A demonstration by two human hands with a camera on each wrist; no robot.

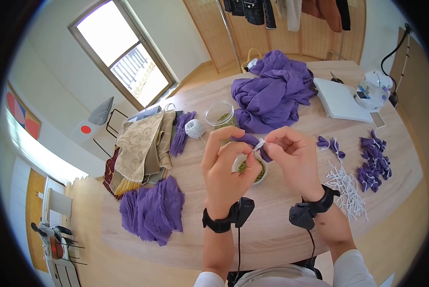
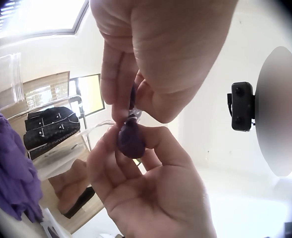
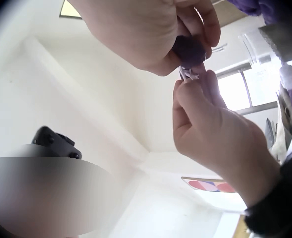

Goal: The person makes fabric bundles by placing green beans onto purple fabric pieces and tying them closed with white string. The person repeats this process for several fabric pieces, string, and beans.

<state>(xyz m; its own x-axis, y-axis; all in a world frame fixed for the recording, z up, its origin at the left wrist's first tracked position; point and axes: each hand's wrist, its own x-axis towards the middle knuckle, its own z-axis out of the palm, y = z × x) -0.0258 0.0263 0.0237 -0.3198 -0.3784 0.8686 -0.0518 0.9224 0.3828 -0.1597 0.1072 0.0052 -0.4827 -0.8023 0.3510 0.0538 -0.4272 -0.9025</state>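
Note:
Both hands meet in front of the chest over a small purple cloth pouch point(image 2: 131, 141), its neck bound with white string point(image 1: 259, 143). My left hand point(image 1: 229, 167) pinches the gathered cloth at the neck between thumb and fingers. From the other side my right hand point(image 1: 294, 158) pinches the pouch near the tie with thumb and index finger. In the right wrist view the pouch's rounded end point(image 3: 189, 51) sits beside the right fingers, with the left fingertips at the string. Below the hands stands a white bowl point(image 1: 264, 180) of green dried bits, partly hidden.
A clear jar point(image 1: 219, 108) of green bits and a ball of white yarn point(image 1: 194, 128) stand behind. Purple cloth point(image 1: 271, 91) lies heaped at the back, folded fabrics point(image 1: 140, 141) at left. Cut strings point(image 1: 344, 191), tied purple pouches point(image 1: 373, 162) and a sewing machine point(image 1: 374, 91) are right.

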